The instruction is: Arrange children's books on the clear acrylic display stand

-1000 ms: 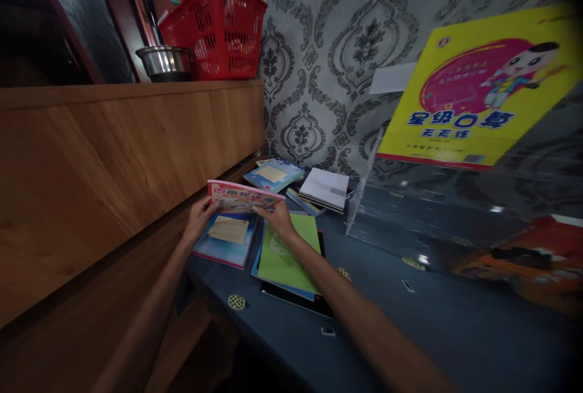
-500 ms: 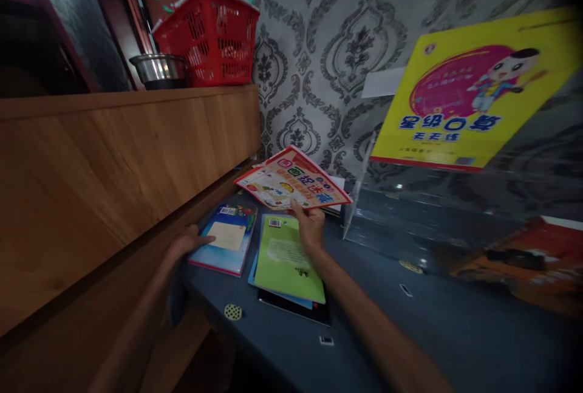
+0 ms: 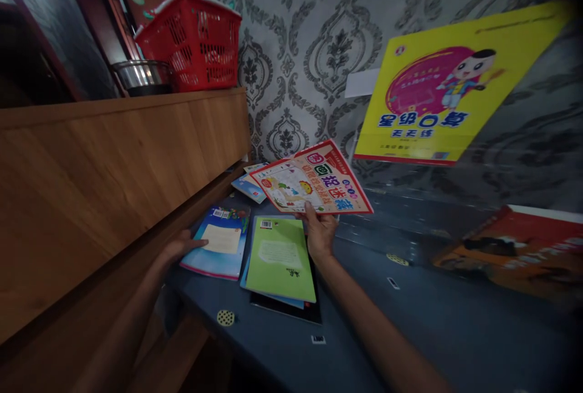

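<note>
My left hand (image 3: 180,248) is over at 8 o'clock, thumb on the left side of a blue book (image 3: 218,260); can't tell if the fingers are closed underneath. At 6 o'clock there's a green book (image 3: 282,259) lying on the tabletop (image 3: 359,332), darker covers poking out below. Pretty much dead centre is the red-bordered booklet (image 3: 314,180), held up at a slant, my right hand (image 3: 321,232) clamped on its bottom edge, thumb in front. Yellow book (image 3: 428,89)'s up at 2 o'clock.
</note>
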A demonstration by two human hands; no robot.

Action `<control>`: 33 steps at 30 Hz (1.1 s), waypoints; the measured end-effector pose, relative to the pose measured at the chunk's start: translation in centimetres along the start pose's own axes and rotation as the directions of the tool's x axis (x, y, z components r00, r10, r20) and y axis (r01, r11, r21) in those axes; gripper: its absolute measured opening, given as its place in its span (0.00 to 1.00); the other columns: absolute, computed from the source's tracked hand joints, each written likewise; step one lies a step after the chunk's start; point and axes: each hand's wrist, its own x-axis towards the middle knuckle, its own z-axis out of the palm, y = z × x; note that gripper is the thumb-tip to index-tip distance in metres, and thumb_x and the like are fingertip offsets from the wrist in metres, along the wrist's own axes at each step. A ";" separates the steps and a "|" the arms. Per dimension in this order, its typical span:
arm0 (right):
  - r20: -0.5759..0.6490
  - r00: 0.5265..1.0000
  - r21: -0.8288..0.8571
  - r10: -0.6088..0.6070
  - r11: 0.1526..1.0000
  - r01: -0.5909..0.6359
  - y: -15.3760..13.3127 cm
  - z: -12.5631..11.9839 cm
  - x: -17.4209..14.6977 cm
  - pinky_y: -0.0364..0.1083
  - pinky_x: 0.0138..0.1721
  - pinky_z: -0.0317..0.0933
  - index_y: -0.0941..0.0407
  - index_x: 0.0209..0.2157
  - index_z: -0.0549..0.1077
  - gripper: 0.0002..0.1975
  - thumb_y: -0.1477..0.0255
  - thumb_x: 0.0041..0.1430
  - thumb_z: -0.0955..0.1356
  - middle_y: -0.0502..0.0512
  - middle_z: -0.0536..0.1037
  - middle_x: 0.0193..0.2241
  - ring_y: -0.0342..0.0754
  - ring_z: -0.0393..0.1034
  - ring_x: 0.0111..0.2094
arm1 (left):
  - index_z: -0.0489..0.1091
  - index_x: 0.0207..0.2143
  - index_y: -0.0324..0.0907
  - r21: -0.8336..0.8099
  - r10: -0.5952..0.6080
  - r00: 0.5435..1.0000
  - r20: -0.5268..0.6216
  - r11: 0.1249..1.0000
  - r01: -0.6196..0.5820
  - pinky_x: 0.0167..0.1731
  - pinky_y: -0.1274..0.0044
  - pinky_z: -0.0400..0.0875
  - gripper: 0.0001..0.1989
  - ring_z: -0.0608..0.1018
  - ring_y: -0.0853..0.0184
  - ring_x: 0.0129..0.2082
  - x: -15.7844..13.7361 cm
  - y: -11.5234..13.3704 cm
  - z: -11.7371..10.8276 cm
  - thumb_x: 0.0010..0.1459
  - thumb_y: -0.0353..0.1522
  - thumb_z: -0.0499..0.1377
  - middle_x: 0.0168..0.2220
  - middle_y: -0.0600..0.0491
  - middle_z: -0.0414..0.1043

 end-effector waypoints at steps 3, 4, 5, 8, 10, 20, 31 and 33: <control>-0.009 0.999 -0.004 -0.033 0.999 0.033 -0.8 -0.2 0.2 0.49 0.33 0.75 0.60 0.37 0.79 0.24 0.57 0.44 0.77 0.59 0.83 0.38 0.50 0.77 0.31 | 0.68 0.25 0.43 -0.110 0.007 1.000 -0.017 0.994 -0.009 0.23 0.76 0.66 0.20 0.77 0.59 0.30 0.7 0.1 0.5 0.37 0.46 0.68 0.24 0.53 0.73; -0.010 0.999 -0.003 -0.045 0.999 0.045 -1.1 -0.3 0.2 0.50 0.33 0.75 0.60 0.37 0.79 0.23 0.57 0.44 0.77 0.58 0.83 0.37 0.50 0.77 0.32 | 0.68 0.27 0.43 -0.142 0.008 1.000 -0.027 0.990 -0.012 0.24 0.76 0.66 0.19 0.77 0.60 0.29 1.1 0.1 0.5 0.38 0.46 0.67 0.24 0.54 0.73; -0.008 0.998 -0.001 -0.056 0.998 0.056 -1.5 -0.3 0.3 0.49 0.33 0.75 0.60 0.37 0.79 0.23 0.56 0.44 0.77 0.58 0.83 0.37 0.50 0.77 0.32 | 0.68 0.28 0.43 -0.172 0.011 0.999 -0.034 0.985 -0.016 0.24 0.76 0.67 0.19 0.76 0.61 0.29 1.5 0.2 0.5 0.38 0.45 0.67 0.25 0.54 0.73; -0.005 0.997 0.013 -0.082 0.997 0.082 -2.5 -0.5 0.4 0.49 0.31 0.75 0.60 0.37 0.79 0.24 0.56 0.44 0.77 0.56 0.83 0.35 0.50 0.77 0.31 | 0.69 0.33 0.43 -0.247 0.031 0.999 -0.028 0.968 -0.037 0.24 0.76 0.68 0.20 0.76 0.63 0.26 2.7 0.5 0.5 0.40 0.44 0.66 0.25 0.56 0.73; -0.005 0.994 0.021 -0.106 0.994 0.106 -3.2 -0.5 0.5 0.47 0.30 0.75 0.60 0.37 0.79 0.23 0.56 0.44 0.77 0.54 0.83 0.33 0.48 0.77 0.29 | 0.68 0.33 0.43 -0.273 0.047 0.999 -0.019 0.961 -0.050 0.23 0.76 0.68 0.20 0.75 0.64 0.24 3.4 0.7 0.4 0.40 0.44 0.65 0.24 0.57 0.73; 0.056 0.988 -0.048 -0.147 0.988 0.149 -5.6 -0.6 -0.1 0.49 0.30 0.74 0.60 0.32 0.79 0.21 0.55 0.47 0.76 0.55 0.82 0.31 0.48 0.75 0.27 | 0.69 0.28 0.41 -0.093 0.115 0.990 -0.081 0.988 -0.123 0.28 0.75 0.70 0.13 0.78 0.60 0.30 3.3 1.7 0.2 0.45 0.41 0.63 0.27 0.53 0.74; 0.281 0.949 -0.188 0.144 0.978 -0.093 -4.7 -2.9 -3.0 0.46 0.17 0.68 0.58 0.27 0.78 0.25 0.49 0.40 0.77 0.55 0.81 0.24 0.47 0.70 0.18 | 0.74 0.43 0.42 -0.002 0.497 0.865 -0.067 0.867 -0.498 0.49 0.71 0.69 0.23 0.77 0.58 0.49 -2.6 12.0 3.3 0.68 0.42 0.43 0.44 0.48 0.78; 0.277 0.944 -0.167 0.178 0.977 -0.135 -4.7 -3.1 -3.0 0.45 0.16 0.66 0.59 0.27 0.77 0.26 0.50 0.38 0.78 0.55 0.81 0.24 0.47 0.70 0.18 | 0.73 0.45 0.39 -0.215 0.601 0.799 -0.033 0.776 -0.593 0.47 0.71 0.71 0.31 0.77 0.57 0.46 -3.7 14.1 4.3 0.67 0.50 0.39 0.42 0.47 0.78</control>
